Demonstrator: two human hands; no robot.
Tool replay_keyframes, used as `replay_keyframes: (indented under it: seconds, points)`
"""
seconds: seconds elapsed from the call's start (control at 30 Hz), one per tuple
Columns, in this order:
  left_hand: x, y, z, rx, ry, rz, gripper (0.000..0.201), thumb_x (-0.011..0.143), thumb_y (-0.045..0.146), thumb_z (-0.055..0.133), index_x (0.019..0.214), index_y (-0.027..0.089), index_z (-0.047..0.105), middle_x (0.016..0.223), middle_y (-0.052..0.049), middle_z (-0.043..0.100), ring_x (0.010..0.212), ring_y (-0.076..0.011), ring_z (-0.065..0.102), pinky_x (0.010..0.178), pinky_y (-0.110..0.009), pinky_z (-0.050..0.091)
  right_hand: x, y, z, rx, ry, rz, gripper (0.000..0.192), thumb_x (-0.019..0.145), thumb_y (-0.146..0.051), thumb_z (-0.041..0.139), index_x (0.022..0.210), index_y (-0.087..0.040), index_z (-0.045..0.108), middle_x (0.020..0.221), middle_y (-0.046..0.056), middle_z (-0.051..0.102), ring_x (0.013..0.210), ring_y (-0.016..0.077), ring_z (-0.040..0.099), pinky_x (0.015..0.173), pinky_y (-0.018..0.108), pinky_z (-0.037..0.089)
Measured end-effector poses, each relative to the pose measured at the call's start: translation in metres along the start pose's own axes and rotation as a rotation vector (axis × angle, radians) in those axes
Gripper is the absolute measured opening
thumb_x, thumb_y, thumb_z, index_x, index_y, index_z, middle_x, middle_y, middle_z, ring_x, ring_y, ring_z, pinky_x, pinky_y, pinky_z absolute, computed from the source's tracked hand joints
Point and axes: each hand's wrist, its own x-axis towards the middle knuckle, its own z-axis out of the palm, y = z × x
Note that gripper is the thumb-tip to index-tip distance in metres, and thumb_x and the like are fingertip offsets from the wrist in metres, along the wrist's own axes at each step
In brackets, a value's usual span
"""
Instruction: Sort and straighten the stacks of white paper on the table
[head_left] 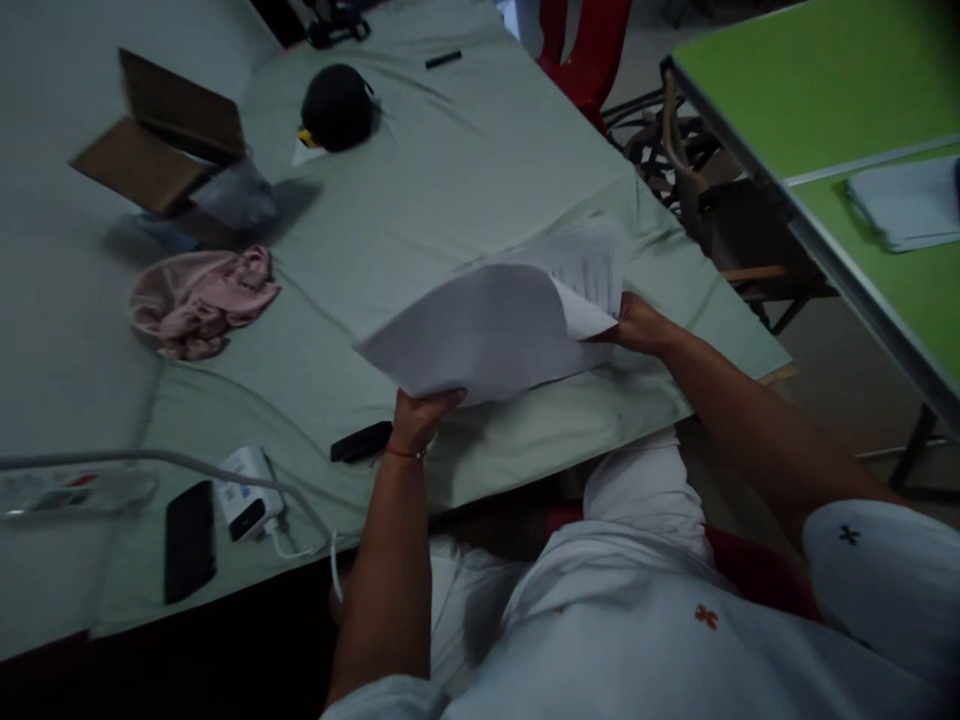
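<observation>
while both hands grip it, white paper sheet [480, 335] curls.

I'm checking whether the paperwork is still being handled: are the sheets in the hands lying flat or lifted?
Lifted: the sheets curl above the table cloth, gripped by left hand and right hand.

A dim room: a cloth-covered table [450, 180], a green table [810, 90], a red chair [589, 45] between them.
</observation>
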Motion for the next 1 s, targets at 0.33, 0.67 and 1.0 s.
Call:
replay_keyframes:
  seconds: [0.33,0.67,1.0]
  points:
    - [-0.008,-0.013,0.003,0.140,0.010,-0.046,0.048,0.061,0.047,0.089,0.094,0.015,0.076,0.096,-0.012,0.078,0.108,-0.0272,0.070,0.108,-0.043,0.052,0.008,0.015,0.013,0.090,-0.037,0.042,0.041,0.063,-0.045,0.090,0.092,-0.022,0.073,0.089,0.005,0.076,0.093,0.0273,0.070,0.084,0.042,0.058]
    - [-0.034,-0.026,0.002,0.182,0.138,-0.179,0.053,0.075,0.059,0.080,0.095,0.011,0.077,0.088,-0.013,0.079,0.097,-0.0289,0.073,0.092,-0.039,0.058,0.029,0.025,0.026,-0.159,0.185,-0.024,0.048,0.087,-0.066,0.062,0.073,-0.023,0.047,0.065,-0.002,0.045,0.061,0.0133,0.039,0.055,0.028,0.032]
    - [-0.039,-0.031,0.003,0.242,0.130,-0.110,0.050,0.083,0.058,0.075,0.096,0.010,0.077,0.098,-0.015,0.079,0.104,-0.0285,0.072,0.098,-0.037,0.055,0.017,0.029,0.024,-0.150,0.231,-0.082,0.049,0.085,-0.066,0.065,0.072,-0.024,0.043,0.069,-0.002,0.041,0.066,0.0146,0.037,0.061,0.029,0.034]
